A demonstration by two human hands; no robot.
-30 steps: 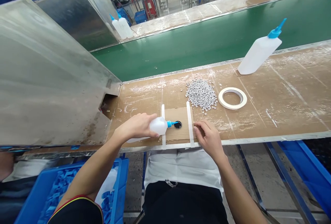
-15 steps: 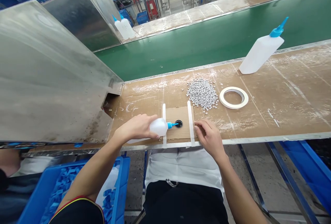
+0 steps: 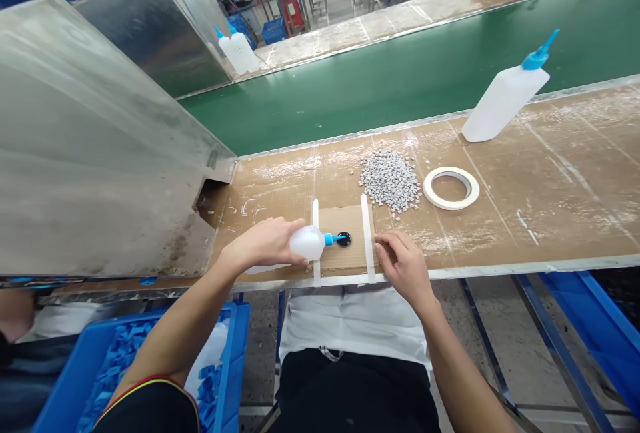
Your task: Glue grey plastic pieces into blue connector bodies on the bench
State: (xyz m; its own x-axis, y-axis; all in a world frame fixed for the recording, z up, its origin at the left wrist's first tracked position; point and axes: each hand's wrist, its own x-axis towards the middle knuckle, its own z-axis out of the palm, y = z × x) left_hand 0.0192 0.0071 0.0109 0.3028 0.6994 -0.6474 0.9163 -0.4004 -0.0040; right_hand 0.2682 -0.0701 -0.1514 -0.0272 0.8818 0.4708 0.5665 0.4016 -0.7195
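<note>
My left hand (image 3: 275, 244) is wrapped round a white squeeze bottle (image 3: 306, 245), tipped almost level. Its blue nozzle (image 3: 332, 239) points right, with the tip over a small round black piece (image 3: 345, 239). Whether the tip touches it, I cannot tell. The black piece lies on a square of cardboard (image 3: 343, 219), which has a white tape strip (image 3: 369, 239) along its right side and another strip (image 3: 316, 216) along its left. Beside the right strip, my right hand (image 3: 403, 263) rests with fingers loosely bent, thumb apart, and nothing visible in them.
Behind the cardboard are a pile of small grey-white bits (image 3: 391, 181) and a tape roll (image 3: 451, 188). Another bottle (image 3: 505, 103) stands at the back right, before the green belt (image 3: 350, 93). A metal housing (image 3: 110, 153) blocks the left. A blue crate (image 3: 235, 353) sits below left.
</note>
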